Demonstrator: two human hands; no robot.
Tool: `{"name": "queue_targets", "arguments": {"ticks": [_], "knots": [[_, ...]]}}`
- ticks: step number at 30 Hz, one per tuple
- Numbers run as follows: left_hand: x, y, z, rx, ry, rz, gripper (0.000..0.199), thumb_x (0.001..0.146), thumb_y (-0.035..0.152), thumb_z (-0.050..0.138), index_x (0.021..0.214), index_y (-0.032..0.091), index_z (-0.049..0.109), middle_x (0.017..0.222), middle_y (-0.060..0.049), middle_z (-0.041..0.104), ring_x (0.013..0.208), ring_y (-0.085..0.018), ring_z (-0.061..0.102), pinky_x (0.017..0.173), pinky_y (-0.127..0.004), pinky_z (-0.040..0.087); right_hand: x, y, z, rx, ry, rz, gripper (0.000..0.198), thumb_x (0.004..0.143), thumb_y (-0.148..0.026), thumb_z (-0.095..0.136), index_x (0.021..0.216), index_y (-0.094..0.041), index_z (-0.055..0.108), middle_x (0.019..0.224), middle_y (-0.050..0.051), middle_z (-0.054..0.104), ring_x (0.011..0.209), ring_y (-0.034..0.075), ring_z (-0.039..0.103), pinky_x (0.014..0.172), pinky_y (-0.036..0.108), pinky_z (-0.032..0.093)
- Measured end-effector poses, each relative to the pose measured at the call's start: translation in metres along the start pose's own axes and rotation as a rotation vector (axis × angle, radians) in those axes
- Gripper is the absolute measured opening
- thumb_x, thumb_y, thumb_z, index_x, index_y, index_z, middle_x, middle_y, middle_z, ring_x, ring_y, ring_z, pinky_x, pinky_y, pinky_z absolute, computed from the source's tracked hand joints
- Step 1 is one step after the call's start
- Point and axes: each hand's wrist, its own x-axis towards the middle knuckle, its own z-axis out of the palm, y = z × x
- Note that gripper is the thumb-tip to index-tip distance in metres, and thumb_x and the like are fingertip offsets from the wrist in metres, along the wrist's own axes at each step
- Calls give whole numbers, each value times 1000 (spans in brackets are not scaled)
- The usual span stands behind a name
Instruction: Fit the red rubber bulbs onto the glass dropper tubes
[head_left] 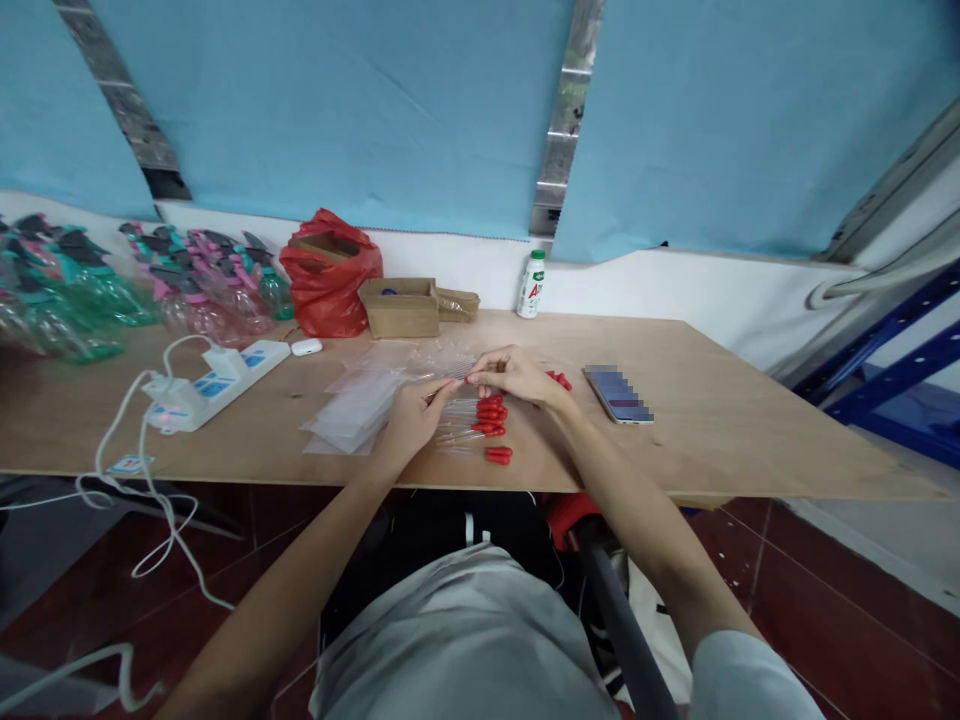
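Note:
My left hand (417, 412) and my right hand (519, 374) meet above the table, both with pinched fingers. Between the fingertips is a thin red-handled tool (467, 379), its red end by my right fingers; its exact kind is too small to tell. Just below, several more red-handled tools (491, 412) lie in a row, thin pale shafts pointing left. A separate pair (498, 455) rests nearer the table's front edge. More red handles (559, 379) show beyond my right hand, partly hidden. Clear plastic bags (352, 412) are spread left of my left hand.
A power strip (259, 362) with plugged-in white chargers is at left, a phone (618, 393) at right. Behind stand spray bottles (217, 300), a red plastic bag (337, 285), a cardboard box (401, 310) and a white bottle (531, 288). Cables hang over the front edge.

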Motion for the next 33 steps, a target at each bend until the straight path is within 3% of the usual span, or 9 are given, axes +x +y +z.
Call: {"name": "queue_targets", "arguments": {"ticks": [5, 18, 29, 33], "knots": [[0, 1, 0, -38, 7, -21, 32, 103, 44, 65, 102, 20, 88, 88, -4, 83, 80, -21, 73, 73, -31, 53, 0, 0, 1, 50, -6, 18, 40, 79, -51, 92, 92, -15, 83, 73, 5, 79, 64, 15, 73, 66, 27, 60], [2, 4, 0, -83, 3, -43, 33, 102, 41, 65, 90, 18, 85, 74, 0, 74, 67, -16, 62, 65, -28, 46, 2, 1, 4, 107, -22, 18, 37, 78, -47, 94, 92, -14, 82, 72, 5, 80, 63, 15, 73, 66, 27, 61], [-1, 7, 0, -5, 79, -13, 22, 101, 38, 70, 100, 20, 83, 83, -3, 79, 71, -17, 69, 70, -29, 52, -3, -3, -12, 63, -54, 27, 39, 87, -43, 88, 114, -16, 80, 86, 5, 83, 75, 16, 77, 76, 28, 63], [-2, 6, -1, 25, 80, -24, 21, 102, 38, 70, 100, 20, 81, 70, 1, 71, 60, -14, 60, 63, -28, 45, -4, -1, -15, 80, -56, 43, 37, 85, -43, 90, 109, -16, 80, 85, 6, 84, 75, 17, 79, 77, 29, 65]]}}
